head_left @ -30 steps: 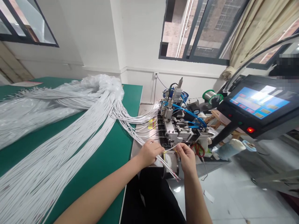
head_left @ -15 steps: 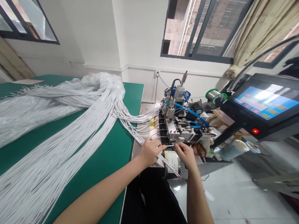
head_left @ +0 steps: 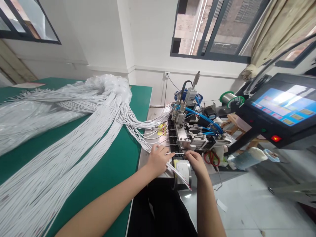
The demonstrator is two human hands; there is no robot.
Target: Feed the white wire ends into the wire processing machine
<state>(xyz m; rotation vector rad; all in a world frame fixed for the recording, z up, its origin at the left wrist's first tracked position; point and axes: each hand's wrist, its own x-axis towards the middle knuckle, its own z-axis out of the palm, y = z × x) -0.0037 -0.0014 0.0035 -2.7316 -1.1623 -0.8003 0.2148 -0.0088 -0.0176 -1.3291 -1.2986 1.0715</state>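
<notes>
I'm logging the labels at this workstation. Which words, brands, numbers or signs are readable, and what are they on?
None can be read.
Screen: too blurred.
Yellow sticker beside the machine: too small.
White label on the spool: too blurred.
Sheet on the green table: too small.

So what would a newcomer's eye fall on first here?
Likely the spread of thin white cables across the green table at left, then the black, blue-screened monitor at right. Between them, a single white cable spans from bare left hand to bare right hand, beside the silvery metal machine.
</notes>
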